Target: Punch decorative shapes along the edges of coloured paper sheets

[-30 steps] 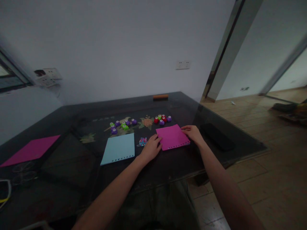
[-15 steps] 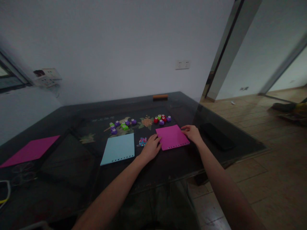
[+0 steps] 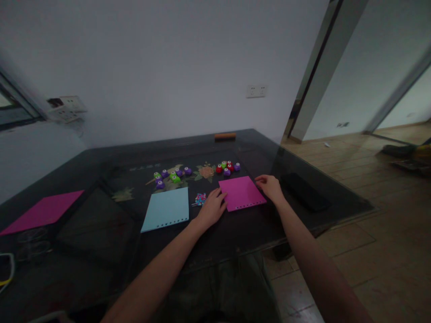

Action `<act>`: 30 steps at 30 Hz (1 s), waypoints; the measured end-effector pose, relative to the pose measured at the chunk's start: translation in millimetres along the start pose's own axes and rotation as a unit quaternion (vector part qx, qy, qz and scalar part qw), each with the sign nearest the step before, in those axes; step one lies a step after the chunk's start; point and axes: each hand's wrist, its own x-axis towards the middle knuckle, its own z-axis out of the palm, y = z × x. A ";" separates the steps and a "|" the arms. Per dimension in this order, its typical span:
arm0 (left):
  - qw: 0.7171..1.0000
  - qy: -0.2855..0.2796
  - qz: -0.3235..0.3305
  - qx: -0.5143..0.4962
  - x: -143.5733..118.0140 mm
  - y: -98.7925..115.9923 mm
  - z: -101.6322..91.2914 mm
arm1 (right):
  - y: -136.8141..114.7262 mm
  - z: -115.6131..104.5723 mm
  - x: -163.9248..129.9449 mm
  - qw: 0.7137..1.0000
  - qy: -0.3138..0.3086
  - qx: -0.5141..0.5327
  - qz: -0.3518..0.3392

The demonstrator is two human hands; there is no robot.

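A magenta sheet [image 3: 240, 193] with a row of punched holes along its near edge lies flat on the dark table [image 3: 101, 211]. My left hand [image 3: 213, 207] rests on the sheet's left edge, fingers spread. My right hand [image 3: 271, 187] touches its right edge. Neither hand grips it. A light blue sheet [image 3: 166, 209] with the same punched edge lies to the left. Between the two sheets sits a small pile of coloured paper bits [image 3: 200, 198].
Small green and purple punches [image 3: 171, 176] and red and purple punches [image 3: 227, 168] cluster behind the sheets. Another magenta sheet [image 3: 42, 211] lies far left. A black flat object [image 3: 305, 191] sits near the table's right edge. An orange bar [image 3: 225, 135] lies at the back.
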 end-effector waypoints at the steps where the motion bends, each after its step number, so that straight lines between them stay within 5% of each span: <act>1: 1.000 -0.001 -0.001 -0.001 0.0 0.2 -0.2 | -0.1 0.0 0.0 1.000 -0.002 0.006 -0.001; 15: 1.000 0.009 -0.015 -0.021 0.6 0.7 -2.9 | -1.7 -0.1 -1.2 1.000 0.003 0.030 -0.006; 19: 0.998 0.030 -0.019 -0.050 4.6 10.7 -22.3 | -4.2 -2.9 -2.6 1.000 0.015 0.012 -0.015; 24: 0.990 0.087 -0.001 -0.114 7.0 16.8 -69.8 | -10.3 -6.3 -4.9 0.998 0.031 0.020 -0.051; 27: 0.987 0.122 -0.007 -0.105 -3.6 -9.9 -99.5 | -16.9 -7.9 -6.7 0.997 0.022 0.041 -0.063; 30: 0.985 0.147 -0.077 -0.048 -27.4 -65.3 -120.2 | -29.5 -9.1 -9.7 0.994 0.014 0.056 -0.091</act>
